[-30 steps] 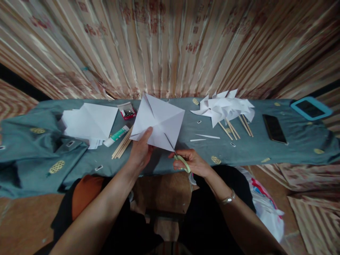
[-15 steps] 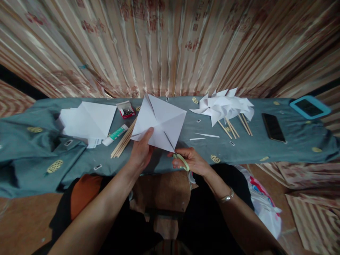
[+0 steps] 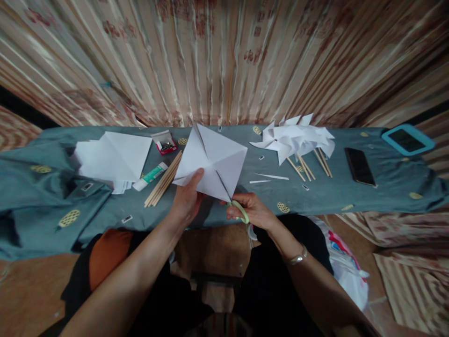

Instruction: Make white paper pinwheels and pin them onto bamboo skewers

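My left hand (image 3: 187, 196) grips a square sheet of white paper (image 3: 224, 157) by its lower left part, thumb on top. Creases run across the sheet, and slits run from its corners toward the middle. In my right hand (image 3: 250, 209) is a pair of scissors (image 3: 240, 213) with pale green handles, my fingers in the loops. The blades are at the sheet's lower corner, mostly hidden by paper and fingers. Two thin paper strips (image 3: 271, 176) lie on the cloth to the right of the sheet.
Left lie stacked white papers (image 3: 122, 154), a glue stick (image 3: 150, 176), wooden sticks (image 3: 163, 182) and an open red box (image 3: 164, 142) of small metal pieces. Right are paper pinwheels (image 3: 298, 138) on sticks, a phone (image 3: 359, 166) and a blue-framed tablet (image 3: 408, 140). A curtain (image 3: 210, 65) hangs behind.
Both hands keep their grip on the paper and the scissors, almost in place. The slit at the lower corner looks slightly wider. The view has shifted a little.
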`<state>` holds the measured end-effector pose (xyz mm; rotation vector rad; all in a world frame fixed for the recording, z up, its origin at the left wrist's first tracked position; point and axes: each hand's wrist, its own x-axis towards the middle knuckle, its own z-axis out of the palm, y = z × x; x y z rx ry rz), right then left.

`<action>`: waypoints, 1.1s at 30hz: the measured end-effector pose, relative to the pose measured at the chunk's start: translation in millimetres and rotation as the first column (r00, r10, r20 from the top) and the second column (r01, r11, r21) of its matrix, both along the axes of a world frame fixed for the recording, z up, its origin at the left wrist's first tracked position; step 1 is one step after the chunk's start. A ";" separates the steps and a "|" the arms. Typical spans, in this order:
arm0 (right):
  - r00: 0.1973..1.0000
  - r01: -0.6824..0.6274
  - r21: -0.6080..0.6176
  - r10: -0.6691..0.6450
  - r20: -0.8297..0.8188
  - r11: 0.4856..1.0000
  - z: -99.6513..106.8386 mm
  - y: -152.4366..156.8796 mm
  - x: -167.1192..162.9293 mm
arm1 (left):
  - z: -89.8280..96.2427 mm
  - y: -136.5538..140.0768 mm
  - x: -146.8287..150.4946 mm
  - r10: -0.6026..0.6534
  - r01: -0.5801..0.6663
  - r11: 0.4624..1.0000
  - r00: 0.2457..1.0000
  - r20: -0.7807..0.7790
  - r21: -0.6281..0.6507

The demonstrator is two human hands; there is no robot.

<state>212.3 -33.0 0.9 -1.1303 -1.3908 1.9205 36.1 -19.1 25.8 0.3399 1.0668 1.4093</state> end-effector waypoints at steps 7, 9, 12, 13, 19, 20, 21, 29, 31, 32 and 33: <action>1.000 0.012 -0.003 -0.012 -0.011 1.000 -1.1 0.3 -1.3 | 0.7 -1.7 2.1 0.007 -0.007 1.000 1.000 -0.006 -0.008; 1.000 0.017 -0.020 -0.017 -0.017 1.000 0.0 0.6 -1.6 | 0.5 -1.3 1.8 0.012 -0.012 1.000 1.000 -0.004 -0.019; 0.999 0.038 -0.046 -0.039 -0.022 0.998 1.5 0.8 -2.3 | 0.3 -1.0 1.8 0.012 -0.012 1.000 1.000 -0.002 -0.020; 0.999 0.046 -0.053 -0.047 -0.020 0.997 1.7 0.9 -2.6 | 0.5 -0.9 2.0 0.013 -0.013 1.000 1.000 -0.002 -0.016; 0.999 0.048 -0.037 -0.049 -0.010 0.998 -1.2 1.1 -2.4 | 3.0 -0.8 3.1 0.012 -0.011 1.000 1.000 0.009 -0.016; 0.999 0.043 -0.031 -0.044 -0.007 0.999 -2.0 1.0 -2.2 | 3.3 -0.9 3.1 0.014 -0.014 1.000 1.000 0.011 -0.013; 0.999 0.039 -0.025 -0.040 -0.006 0.999 -2.6 1.0 -1.9 | 3.6 -1.0 3.1 0.016 -0.016 1.000 1.000 0.012 -0.011; 0.998 0.057 -0.041 -0.057 -0.017 0.998 -1.8 1.1 -1.8 | 3.5 -2.0 3.0 0.019 -0.019 1.000 1.000 -0.005 -0.023; 0.998 0.060 -0.034 -0.060 -0.018 0.998 -0.8 1.2 -2.1 | 2.5 -1.9 3.1 0.017 -0.017 1.000 1.000 -0.006 -0.023; 0.998 0.058 -0.032 -0.058 -0.017 0.998 -0.5 1.2 -2.2 | 2.0 -1.9 3.1 0.013 -0.013 1.000 1.000 -0.004 -0.019; 0.998 0.055 -0.032 -0.055 -0.017 0.998 -0.3 1.2 -2.3 | 1.7 -1.9 3.1 0.011 -0.011 1.000 1.000 -0.002 -0.012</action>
